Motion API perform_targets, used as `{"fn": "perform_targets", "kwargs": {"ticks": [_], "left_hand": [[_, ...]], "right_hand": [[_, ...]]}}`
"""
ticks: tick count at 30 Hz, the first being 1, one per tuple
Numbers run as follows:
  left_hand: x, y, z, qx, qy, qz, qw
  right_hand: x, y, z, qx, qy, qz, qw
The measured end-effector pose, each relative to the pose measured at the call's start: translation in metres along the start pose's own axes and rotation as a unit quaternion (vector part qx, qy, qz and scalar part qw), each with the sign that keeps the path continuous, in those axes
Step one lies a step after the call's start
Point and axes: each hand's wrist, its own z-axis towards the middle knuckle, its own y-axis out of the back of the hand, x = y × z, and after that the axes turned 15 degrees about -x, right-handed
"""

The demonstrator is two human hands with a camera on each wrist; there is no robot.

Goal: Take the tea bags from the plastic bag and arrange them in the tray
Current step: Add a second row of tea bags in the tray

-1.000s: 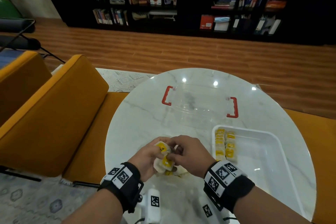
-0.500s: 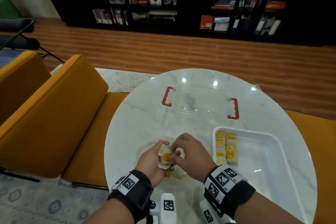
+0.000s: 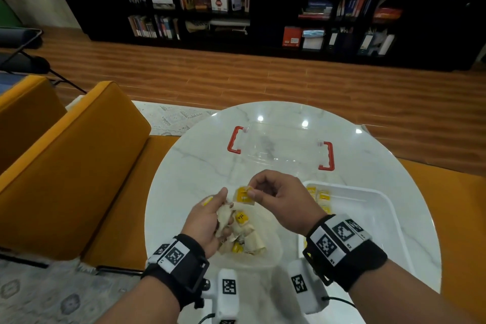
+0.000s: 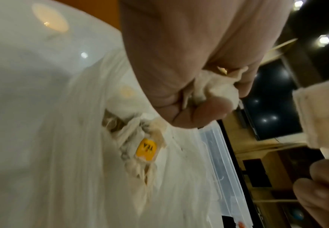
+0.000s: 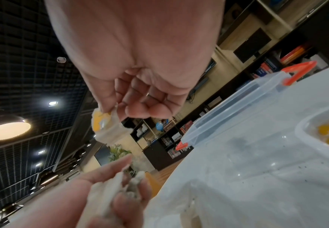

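Starting on your left, there are two orange chairs pushed up by the round marble table. Your left hand is curled around a crumpled bunch of tea bags, holding them just above the clear plastic bag that lies on the table near you; a loose pile of more tea bags with yellow tags sits inside that bag, right under your fingers. Move over a bit and your right hand is raised just beside the left one, not touching it, pinching a single tea bag between thumb and forefinger by its top edge, so it hangs over the plastic bag. Behind both hands there's a clear lid with red handles lying flat on the table. Further right is the white tray, with a couple of short rows of yellow-tagged tea bags lined up at its left end, partly hidden behind your right wrist. The rest of the tray is bare white plastic.
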Motion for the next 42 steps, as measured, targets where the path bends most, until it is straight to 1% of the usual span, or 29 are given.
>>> {"fn": "perform_targets", "kwargs": {"ticks": [2,4,5,7,9,12,15,20,23,27,29,32,36,39,42], "left_hand": [[-0.008,0.002,-0.004,0.008,-0.094,0.065,0.993],[-0.02,0.002,-0.01,0.01,-0.186,0.144,0.972],[-0.026,0.002,-0.013,0.023,-0.222,0.18,0.958],[-0.032,-0.002,-0.018,0.068,-0.275,0.253,0.925],[-0.033,-0.011,-0.021,0.097,-0.294,0.309,0.899],[-0.028,-0.028,-0.024,0.111,-0.305,0.307,0.895],[-0.017,-0.041,-0.026,0.115,-0.305,0.312,0.892],[0.01,-0.066,-0.026,0.098,-0.306,0.375,0.87],[0.025,-0.081,-0.027,0.099,-0.309,0.401,0.856],[0.038,-0.091,-0.028,0.079,-0.307,0.439,0.841],[0.042,-0.092,-0.028,0.063,-0.3,0.456,0.835],[0.045,-0.091,-0.03,0.049,-0.293,0.462,0.836],[0.047,-0.086,-0.028,0.022,-0.288,0.466,0.836],[0.047,-0.083,-0.028,0.015,-0.274,0.461,0.844],[0.047,-0.082,-0.029,0.011,-0.269,0.461,0.846]], "right_hand": [[0.0,0.007,0.003,-0.005,0.002,-0.031,1.0],[0.0,0.014,0.005,-0.007,-0.003,-0.051,0.999],[0.0,0.016,0.005,-0.009,-0.006,-0.056,0.998],[0.002,0.019,0.003,-0.012,-0.007,-0.057,0.998],[0.003,0.021,0.002,-0.016,-0.003,-0.048,0.999],[0.003,0.028,-0.003,-0.043,-0.012,-0.016,0.999],[-0.004,0.042,-0.011,-0.058,-0.026,-0.045,0.997],[-0.023,0.076,-0.019,-0.084,-0.068,0.001,0.994],[-0.045,0.099,-0.025,-0.104,-0.106,-0.027,0.989],[-0.088,0.126,-0.036,-0.123,-0.166,-0.093,0.974],[-0.112,0.134,-0.042,-0.109,-0.199,-0.142,0.963],[-0.139,0.137,-0.048,-0.061,-0.228,-0.214,0.948],[-0.164,0.131,-0.045,-0.018,-0.251,-0.251,0.935],[-0.169,0.124,-0.04,-0.016,-0.263,-0.25,0.932],[-0.172,0.12,-0.034,-0.042,-0.282,-0.26,0.922]]}}
